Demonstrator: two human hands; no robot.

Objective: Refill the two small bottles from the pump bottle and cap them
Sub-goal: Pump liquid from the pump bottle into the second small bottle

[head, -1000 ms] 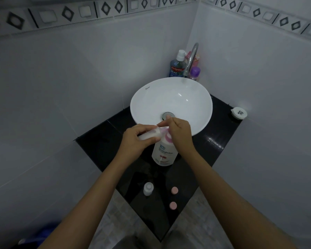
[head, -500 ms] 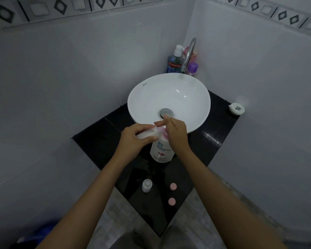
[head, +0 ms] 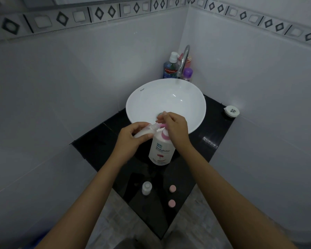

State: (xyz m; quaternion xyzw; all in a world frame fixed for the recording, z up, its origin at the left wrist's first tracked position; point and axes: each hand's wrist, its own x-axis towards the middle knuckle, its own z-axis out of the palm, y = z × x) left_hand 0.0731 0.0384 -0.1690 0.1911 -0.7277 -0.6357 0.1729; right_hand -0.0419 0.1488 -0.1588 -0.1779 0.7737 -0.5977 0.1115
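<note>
A white pump bottle (head: 161, 151) with a pink pump head stands on the black counter (head: 97, 144) in front of the sink. My right hand (head: 176, 130) rests on top of the pump head, fingers curled over it. My left hand (head: 131, 141) grips a small white bottle (head: 145, 131), tilted with its mouth at the pink spout. A second small bottle (head: 146, 188) stands upright and uncapped near the counter's front corner. Two pink caps (head: 172, 188) (head: 171, 203) lie to its right.
A white bowl sink (head: 187, 97) with a chrome faucet (head: 183, 60) sits behind the hands. A blue mouthwash bottle (head: 170, 68) and a purple bottle (head: 187, 74) stand in the far corner. A small white round container (head: 232, 111) sits at the counter's right corner. Tiled walls close both sides.
Both hands keep their hold at the pump bottle; my right hand's fingers shifted slightly on the pump head. The view has shifted a little.
</note>
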